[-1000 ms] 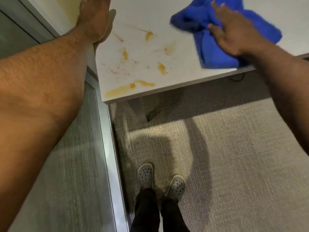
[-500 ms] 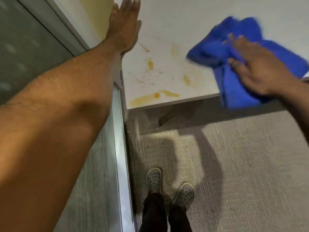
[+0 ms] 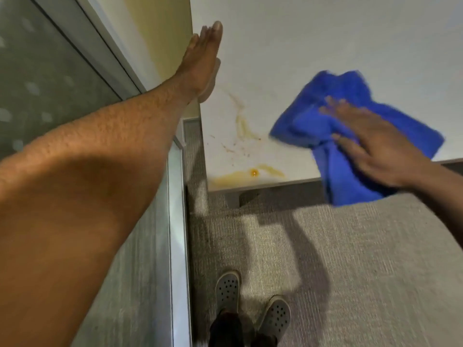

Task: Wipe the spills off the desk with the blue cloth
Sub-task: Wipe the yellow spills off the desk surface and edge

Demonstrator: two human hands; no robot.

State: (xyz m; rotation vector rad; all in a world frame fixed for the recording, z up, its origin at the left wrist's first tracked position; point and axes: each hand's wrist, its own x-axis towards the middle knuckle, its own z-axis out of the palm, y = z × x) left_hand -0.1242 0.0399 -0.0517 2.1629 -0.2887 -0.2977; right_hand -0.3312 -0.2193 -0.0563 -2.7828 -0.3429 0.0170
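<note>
White table (image 3: 325, 33) filling upper right of view, near corner at about 6 o'clock of its visible surface. Blue cloth (image 3: 333, 116) bunched at 4 o'clock on table, lower end draped over near edge and hanging above carpet (image 3: 363, 271). Right hand (image 3: 375, 146) flat on cloth, fingers (image 3: 333, 106) spread and pointing toward 10 o'clock, palm pressing down, not clenched; motion-blurred. Left hand (image 3: 203, 63) at 11 o'clock of frame, fingers straight and together, released, holding nothing, edge of palm resting against left side of table; whether also touching yellow wall (image 3: 160, 33) cannot tell. Left forearm (image 3: 87, 171) running from 8 o'clock up to that hand.

Orange-yellow spills (image 3: 240, 175) at near left corner of table, at 9 o'clock from cloth, apart from it: long smear with bright dot along near edge, thinner streak (image 3: 241, 121) above it, small specks between. Cloth not touching smear at edge.

Grey partition with metal frame (image 3: 175, 221) at left, just beside table side. Two grey perforated clogs (image 3: 228, 289) on carpet at 6 o'clock, dark trouser legs above them. Arm shadows across carpet below table edge.
</note>
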